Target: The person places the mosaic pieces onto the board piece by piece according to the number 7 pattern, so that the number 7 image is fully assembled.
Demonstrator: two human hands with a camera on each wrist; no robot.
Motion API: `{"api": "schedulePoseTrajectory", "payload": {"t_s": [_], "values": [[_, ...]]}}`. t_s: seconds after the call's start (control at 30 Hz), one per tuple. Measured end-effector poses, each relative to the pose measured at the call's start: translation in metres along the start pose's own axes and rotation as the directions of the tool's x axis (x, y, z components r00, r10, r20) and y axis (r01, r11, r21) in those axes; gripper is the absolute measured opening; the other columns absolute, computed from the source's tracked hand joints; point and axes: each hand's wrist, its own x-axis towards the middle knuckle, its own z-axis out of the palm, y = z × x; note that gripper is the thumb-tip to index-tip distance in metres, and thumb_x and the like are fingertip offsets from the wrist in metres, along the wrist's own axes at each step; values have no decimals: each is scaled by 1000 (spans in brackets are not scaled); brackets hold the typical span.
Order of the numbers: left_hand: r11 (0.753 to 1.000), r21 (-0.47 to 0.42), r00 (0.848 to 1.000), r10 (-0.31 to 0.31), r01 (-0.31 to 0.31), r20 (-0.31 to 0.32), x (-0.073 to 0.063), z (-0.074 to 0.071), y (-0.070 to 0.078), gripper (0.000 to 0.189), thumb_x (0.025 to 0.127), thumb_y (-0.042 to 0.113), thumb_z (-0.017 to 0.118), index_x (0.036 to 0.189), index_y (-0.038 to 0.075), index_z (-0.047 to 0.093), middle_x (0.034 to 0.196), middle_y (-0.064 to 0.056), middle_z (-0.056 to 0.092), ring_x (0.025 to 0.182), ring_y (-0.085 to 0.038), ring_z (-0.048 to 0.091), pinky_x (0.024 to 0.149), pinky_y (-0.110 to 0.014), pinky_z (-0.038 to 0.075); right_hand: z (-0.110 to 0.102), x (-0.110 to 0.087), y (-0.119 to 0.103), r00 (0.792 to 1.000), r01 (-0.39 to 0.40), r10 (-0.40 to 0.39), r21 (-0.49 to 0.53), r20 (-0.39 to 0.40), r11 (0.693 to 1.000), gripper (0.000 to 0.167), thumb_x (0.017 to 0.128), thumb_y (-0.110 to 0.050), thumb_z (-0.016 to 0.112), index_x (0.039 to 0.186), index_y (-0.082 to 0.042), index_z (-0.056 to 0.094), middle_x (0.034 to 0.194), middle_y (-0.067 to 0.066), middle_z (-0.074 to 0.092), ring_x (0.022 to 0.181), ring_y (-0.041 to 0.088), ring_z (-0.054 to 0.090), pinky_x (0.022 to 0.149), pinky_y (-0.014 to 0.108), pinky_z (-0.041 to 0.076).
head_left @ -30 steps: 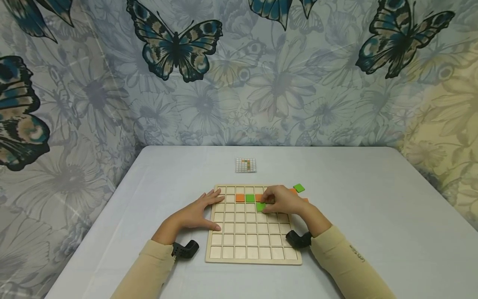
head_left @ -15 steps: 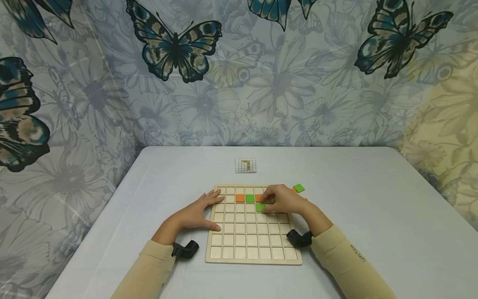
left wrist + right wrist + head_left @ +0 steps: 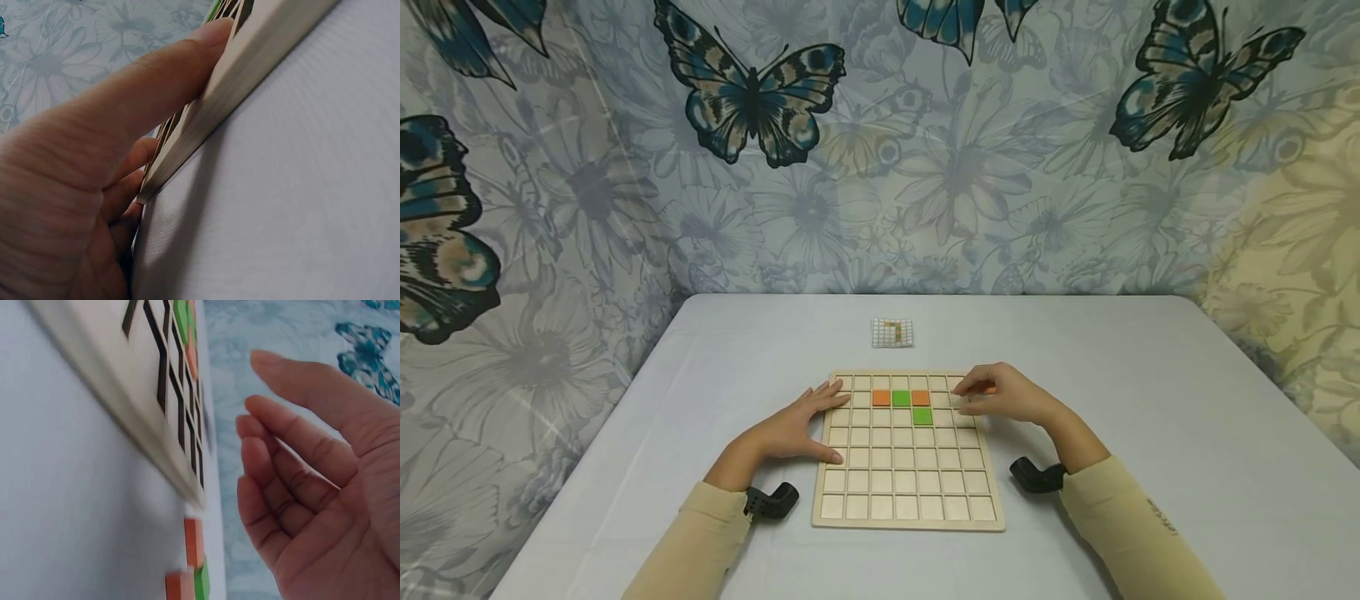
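Note:
A pale wooden grid board [image 3: 880,482] lies flat on the table. In its cells sit an orange tile [image 3: 882,398], a green tile [image 3: 901,398] and a second orange tile [image 3: 921,398] in a row, with another green tile [image 3: 922,416] just below the last. My left hand [image 3: 793,429] rests on the board's left edge, thumb and fingers spread; its thumb [image 3: 181,75] presses the rim. Above the board's upper right corner hovers my right hand [image 3: 1011,394], fingers loosely bent, holding nothing in the right wrist view.
Loose orange tiles [image 3: 194,544] and a green one [image 3: 202,581] lie beside the board, mostly hidden behind my right hand in the head view. A small printed grid card [image 3: 892,332] lies beyond the board. The white table [image 3: 1112,358] meets a butterfly-patterned cloth [image 3: 962,167] behind.
My right hand has left the lower green tile and moved right, toward the board's upper right corner. That tile now shows fully in its cell. My left hand has stayed put.

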Motion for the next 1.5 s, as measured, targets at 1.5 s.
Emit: {"api": "schedulePoseTrajectory", "payload": {"t_s": [1.5], "values": [[1000,3,1000,-2,2,1,1,1,-1,93,67,44,81,145,20,36,158,-2,12,145,-36,0,116,-57,6,-24,-46,63,984,-81,94,92,-149,992,32,76,-8,75,105,4,67,97,12,66,77,0,52,66,15,47]]}}
